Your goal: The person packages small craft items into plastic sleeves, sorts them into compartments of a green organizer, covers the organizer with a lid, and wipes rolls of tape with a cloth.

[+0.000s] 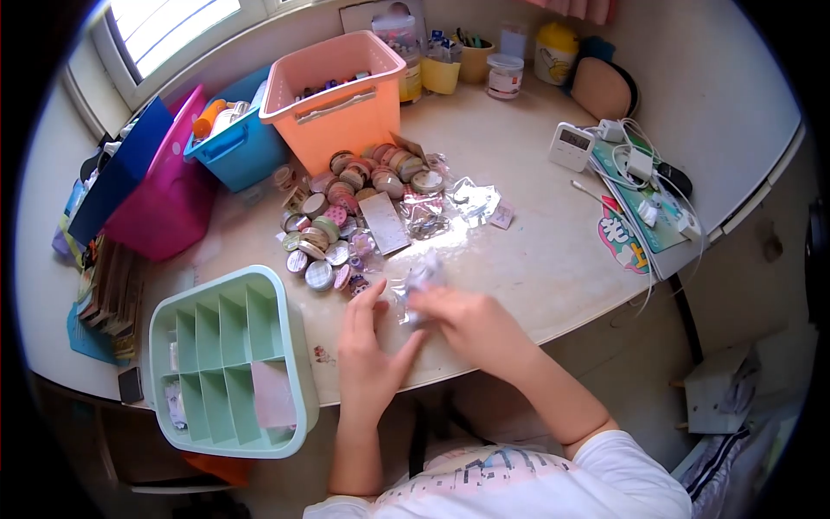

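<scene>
My right hand (467, 324) is closed on a small clear plastic bag (421, 281) with whitish-purple contents, blurred by motion. Beside it, my left hand (370, 350) rests near the table's front edge, thumb and fingers apart, holding nothing. Just beyond both hands lies a pile of decorative tape rolls (333, 227), in pinks, browns and greens. A pale card (384, 222) lies against the pile, with clear packets (425, 216) next to it. To the left of my left hand stands a mint green divided box (298, 346) with white items and a pink sheet in some compartments.
Behind the pile stands an orange basket (337, 130), with blue (251, 156) and magenta (164, 212) bins on its left. A white digital timer (571, 147), tangled cables (635, 164) and a booklet (666, 227) lie at the right. Jars and cups (505, 76) line the back.
</scene>
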`<action>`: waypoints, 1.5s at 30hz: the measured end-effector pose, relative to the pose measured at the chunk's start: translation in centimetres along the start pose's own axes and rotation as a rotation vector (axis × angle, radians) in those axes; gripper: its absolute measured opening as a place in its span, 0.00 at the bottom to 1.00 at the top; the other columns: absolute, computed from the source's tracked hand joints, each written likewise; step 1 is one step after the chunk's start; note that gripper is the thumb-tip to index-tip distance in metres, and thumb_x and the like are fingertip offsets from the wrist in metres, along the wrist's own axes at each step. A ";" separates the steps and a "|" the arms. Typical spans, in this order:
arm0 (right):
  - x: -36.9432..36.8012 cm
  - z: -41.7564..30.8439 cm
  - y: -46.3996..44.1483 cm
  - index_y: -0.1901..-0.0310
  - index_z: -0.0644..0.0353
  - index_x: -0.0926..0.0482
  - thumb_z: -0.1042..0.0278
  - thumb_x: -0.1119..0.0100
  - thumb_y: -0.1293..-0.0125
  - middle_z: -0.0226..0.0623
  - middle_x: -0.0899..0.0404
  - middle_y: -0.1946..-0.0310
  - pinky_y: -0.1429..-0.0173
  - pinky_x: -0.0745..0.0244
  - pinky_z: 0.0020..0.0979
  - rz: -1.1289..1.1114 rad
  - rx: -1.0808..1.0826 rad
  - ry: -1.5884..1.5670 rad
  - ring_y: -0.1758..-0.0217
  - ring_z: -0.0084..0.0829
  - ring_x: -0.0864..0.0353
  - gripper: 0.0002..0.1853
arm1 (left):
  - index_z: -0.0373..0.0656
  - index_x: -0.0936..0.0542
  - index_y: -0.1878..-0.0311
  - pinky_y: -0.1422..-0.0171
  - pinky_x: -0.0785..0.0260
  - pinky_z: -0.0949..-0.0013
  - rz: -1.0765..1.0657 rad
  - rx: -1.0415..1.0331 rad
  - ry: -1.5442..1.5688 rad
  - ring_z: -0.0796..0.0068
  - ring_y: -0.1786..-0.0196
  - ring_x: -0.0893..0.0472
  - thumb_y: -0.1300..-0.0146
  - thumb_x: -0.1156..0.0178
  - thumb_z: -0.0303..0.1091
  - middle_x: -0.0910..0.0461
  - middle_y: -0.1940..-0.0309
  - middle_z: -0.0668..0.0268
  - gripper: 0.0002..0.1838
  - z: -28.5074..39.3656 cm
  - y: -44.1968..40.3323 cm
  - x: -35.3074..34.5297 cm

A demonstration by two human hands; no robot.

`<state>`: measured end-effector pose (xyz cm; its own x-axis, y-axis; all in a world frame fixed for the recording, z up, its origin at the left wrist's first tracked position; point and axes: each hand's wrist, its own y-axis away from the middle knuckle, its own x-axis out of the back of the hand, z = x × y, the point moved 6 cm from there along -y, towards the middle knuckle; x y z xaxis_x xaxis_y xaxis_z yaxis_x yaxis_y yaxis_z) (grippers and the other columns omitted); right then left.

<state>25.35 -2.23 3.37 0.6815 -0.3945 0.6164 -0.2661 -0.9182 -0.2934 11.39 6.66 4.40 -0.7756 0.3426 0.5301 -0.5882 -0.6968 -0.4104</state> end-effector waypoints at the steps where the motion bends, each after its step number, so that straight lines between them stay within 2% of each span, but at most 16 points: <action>1: 0.3 0.3 -0.7 0.41 0.61 0.14 0.81 0.39 0.38 0.52 0.16 0.37 0.30 0.20 0.46 0.038 -0.056 0.018 0.32 0.52 0.18 0.22 | 0.41 0.23 0.28 0.44 0.22 0.63 -0.007 -0.006 0.002 0.64 0.44 0.15 0.51 0.17 0.29 0.16 0.43 0.57 0.44 0.0 0.0 -0.1; 4: -1.3 -0.9 -1.5 0.38 0.60 0.15 0.81 0.39 0.36 0.51 0.14 0.40 0.28 0.21 0.47 0.196 0.166 0.292 0.33 0.50 0.16 0.23 | 0.41 0.23 0.28 0.44 0.22 0.63 -0.017 0.025 0.020 0.63 0.44 0.14 0.51 0.16 0.29 0.16 0.42 0.57 0.44 -0.3 0.0 -0.1; 6: -1.3 -1.3 -0.3 0.36 0.62 0.16 0.81 0.39 0.34 0.50 0.13 0.42 0.26 0.22 0.47 0.133 0.190 0.257 0.32 0.50 0.16 0.24 | 0.38 0.27 0.25 0.36 0.21 0.58 -0.047 0.008 0.000 0.58 0.43 0.16 0.47 0.18 0.27 0.20 0.37 0.54 0.45 -0.2 0.0 0.0; 9: 0.8 -0.1 1.4 0.39 0.64 0.15 0.80 0.39 0.33 0.53 0.15 0.39 0.26 0.22 0.47 0.075 0.001 0.032 0.31 0.53 0.17 0.20 | 0.41 0.34 0.20 0.35 0.20 0.58 -0.045 0.075 0.094 0.60 0.41 0.15 0.46 0.18 0.28 0.20 0.35 0.54 0.50 -0.5 0.2 0.0; 12: 0.0 -1.3 2.0 0.41 0.63 0.14 0.80 0.40 0.33 0.54 0.14 0.41 0.26 0.22 0.48 0.120 -0.006 0.182 0.32 0.53 0.17 0.19 | 0.43 0.32 0.20 0.41 0.22 0.63 -0.015 0.052 0.090 0.64 0.41 0.13 0.50 0.15 0.31 0.17 0.35 0.57 0.52 -0.7 0.1 -0.2; 16: -0.9 -3.0 -0.6 0.40 0.62 0.14 0.82 0.40 0.35 0.53 0.14 0.41 0.30 0.20 0.47 0.069 0.164 0.123 0.33 0.52 0.16 0.21 | 0.43 0.34 0.19 0.39 0.22 0.62 -0.012 0.054 0.105 0.62 0.39 0.13 0.50 0.18 0.27 0.17 0.36 0.55 0.54 -0.9 0.0 -0.4; 21: -0.3 0.8 -3.4 0.30 0.64 0.23 0.82 0.46 0.32 0.63 0.16 0.45 0.37 0.17 0.48 0.104 -0.035 0.098 0.41 0.60 0.15 0.27 | 0.43 0.38 0.17 0.37 0.23 0.62 -0.009 0.043 0.144 0.60 0.38 0.14 0.51 0.17 0.27 0.17 0.35 0.53 0.58 -1.2 0.2 0.0; 26: 1.6 -0.7 0.7 0.24 0.61 0.30 0.81 0.43 0.29 0.60 0.16 0.42 0.36 0.18 0.48 0.092 -0.091 0.011 0.40 0.59 0.15 0.31 | 0.41 0.42 0.15 0.32 0.25 0.58 -0.059 0.076 0.052 0.54 0.33 0.18 0.47 0.17 0.28 0.20 0.33 0.49 0.59 -0.6 0.2 -0.5; 30: 2.4 -0.8 2.1 0.30 0.65 0.25 0.81 0.40 0.30 0.56 0.20 0.36 0.31 0.21 0.46 0.063 0.074 -0.114 0.35 0.56 0.18 0.26 | 0.38 0.45 0.15 0.25 0.28 0.56 -0.069 0.097 0.156 0.51 0.31 0.21 0.43 0.22 0.21 0.25 0.31 0.47 0.56 0.9 0.5 -2.0; 31: 2.6 -0.7 2.0 0.32 0.62 0.23 0.80 0.38 0.30 0.53 0.19 0.37 0.33 0.19 0.44 0.061 0.067 -0.114 0.37 0.54 0.17 0.25 | 0.43 0.46 0.13 0.30 0.26 0.60 -0.081 0.050 0.126 0.61 0.34 0.20 0.43 0.28 0.15 0.28 0.28 0.54 0.56 0.7 0.9 -2.6; 37: 6.3 -1.1 1.6 0.39 0.59 0.16 0.80 0.34 0.33 0.44 0.18 0.45 0.45 0.15 0.39 0.178 0.115 -0.126 0.48 0.44 0.13 0.20 | 0.40 0.47 0.14 0.38 0.20 0.69 -0.021 0.252 0.637 0.69 0.45 0.17 0.35 0.42 0.07 0.39 0.22 0.53 0.47 3.2 0.1 -3.9; 40: 7.6 -2.0 2.1 0.38 0.62 0.17 0.81 0.30 0.36 0.43 0.18 0.46 0.40 0.17 0.40 0.253 0.202 -0.050 0.45 0.44 0.15 0.24 | 0.36 0.46 0.15 0.38 0.19 0.71 -0.095 0.209 0.619 0.69 0.41 0.17 0.35 0.44 0.06 0.41 0.19 0.53 0.46 4.3 0.4 -5.7; 41: 7.0 -1.4 2.2 0.37 0.69 0.20 0.78 0.34 0.37 0.48 0.20 0.41 0.30 0.22 0.41 0.148 0.138 -0.044 0.34 0.49 0.20 0.25 | 0.32 0.41 0.18 0.31 0.23 0.62 -0.130 0.270 0.524 0.60 0.35 0.20 0.37 0.41 0.12 0.36 0.22 0.50 0.43 4.3 0.4 -5.8; 42: 6.7 -0.5 2.2 0.37 0.69 0.20 0.78 0.34 0.37 0.48 0.20 0.41 0.30 0.22 0.41 0.146 0.130 -0.043 0.34 0.49 0.20 0.25 | 0.32 0.41 0.18 0.31 0.23 0.62 -0.135 0.275 0.527 0.60 0.35 0.20 0.37 0.41 0.12 0.36 0.22 0.50 0.43 4.1 0.5 -5.7; 44: 4.5 1.7 1.8 0.34 0.73 0.22 0.73 0.39 0.33 0.50 0.21 0.35 0.21 0.30 0.43 0.027 0.143 0.220 0.26 0.51 0.25 0.26 | 0.38 0.44 0.15 0.48 0.29 0.82 -0.143 0.311 0.283 0.76 0.44 0.18 0.38 0.45 0.07 0.35 0.23 0.53 0.47 2.7 1.1 -5.0; 45: 3.9 2.2 1.2 0.32 0.74 0.24 0.69 0.45 0.30 0.51 0.23 0.30 0.14 0.39 0.46 -0.001 0.144 0.269 0.20 0.52 0.30 0.27 | 0.36 0.42 0.16 0.42 0.30 0.78 -0.156 0.349 0.314 0.71 0.38 0.20 0.37 0.44 0.11 0.34 0.24 0.53 0.44 2.5 1.4 -4.9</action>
<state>29.19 -4.76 3.80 0.4716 -0.4065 0.7825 -0.1532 -0.9117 -0.3813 14.94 2.47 3.08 -0.7478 0.5953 0.2941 -0.6325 -0.7733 -0.0430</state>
